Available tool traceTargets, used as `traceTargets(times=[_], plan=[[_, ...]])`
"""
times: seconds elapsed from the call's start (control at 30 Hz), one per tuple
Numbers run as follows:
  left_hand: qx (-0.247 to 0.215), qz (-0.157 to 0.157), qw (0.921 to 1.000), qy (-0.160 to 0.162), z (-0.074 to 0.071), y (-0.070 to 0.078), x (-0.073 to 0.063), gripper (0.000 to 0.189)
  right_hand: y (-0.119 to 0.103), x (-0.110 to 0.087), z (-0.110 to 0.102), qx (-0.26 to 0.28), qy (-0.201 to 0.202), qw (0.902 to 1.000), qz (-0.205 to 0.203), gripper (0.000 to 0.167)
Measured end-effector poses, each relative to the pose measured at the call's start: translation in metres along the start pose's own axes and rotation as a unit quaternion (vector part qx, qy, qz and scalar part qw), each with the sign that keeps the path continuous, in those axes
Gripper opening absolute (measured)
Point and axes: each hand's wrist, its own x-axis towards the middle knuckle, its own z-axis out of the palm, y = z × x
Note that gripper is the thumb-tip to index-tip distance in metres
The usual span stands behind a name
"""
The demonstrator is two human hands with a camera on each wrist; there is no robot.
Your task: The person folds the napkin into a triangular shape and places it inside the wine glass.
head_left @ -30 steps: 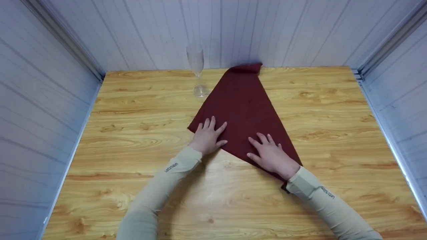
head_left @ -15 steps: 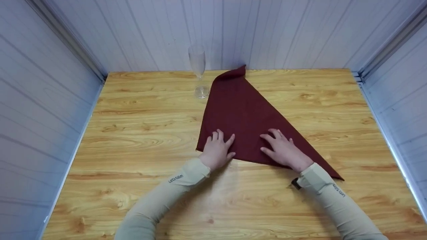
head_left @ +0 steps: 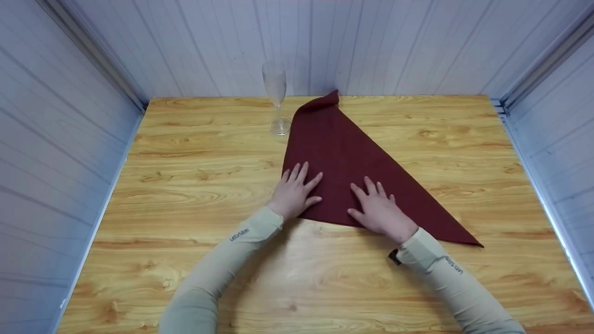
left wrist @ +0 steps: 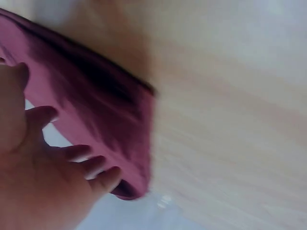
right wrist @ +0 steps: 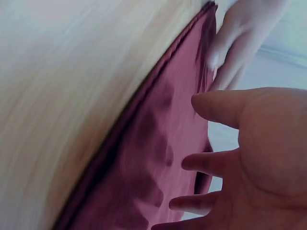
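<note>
A dark red cloth napkin (head_left: 343,153) lies folded in a rough triangle on the wooden table. Its far end curls up against the back wall, and one pointed corner reaches out to the right. Over the napkin's near left part is my left hand (head_left: 292,192), fingers spread and nearly straight. My right hand (head_left: 378,211), also with spread fingers, is over the near edge farther right. Neither hand grips the fabric. In the left wrist view the hand (left wrist: 53,172) shows beside the cloth's folded layers; whether each palm presses down cannot be told.
A clear champagne flute (head_left: 274,86) stands at the back, its foot close to the napkin's left edge. Pale panelled walls (head_left: 209,46) enclose the wooden table (head_left: 195,185) at the back and both sides.
The napkin has turned: its far end shifted left and its right corner swung out to the right. Both hands first slid toward the person, then moved slightly forward and left over the cloth.
</note>
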Motion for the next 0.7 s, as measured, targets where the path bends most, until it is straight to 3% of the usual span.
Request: traceTargets(times=[0.2,0.33,0.7], plan=[[-0.008,0.000,0.9999,-0.008,0.002,-0.026,0.014,0.063,-0.022,0.005,0.010,-0.004,-0.003,0.9998,-0.020,0.066],[-0.009,0.002,0.9998,-0.015,0.004,-0.035,0.018,0.064,-0.029,0.006,0.016,0.002,-0.012,0.9998,-0.015,0.066],[-0.006,0.002,0.9996,-0.027,0.002,-0.025,0.011,0.066,-0.018,-0.001,0.020,0.012,0.009,0.9998,-0.013,0.063]])
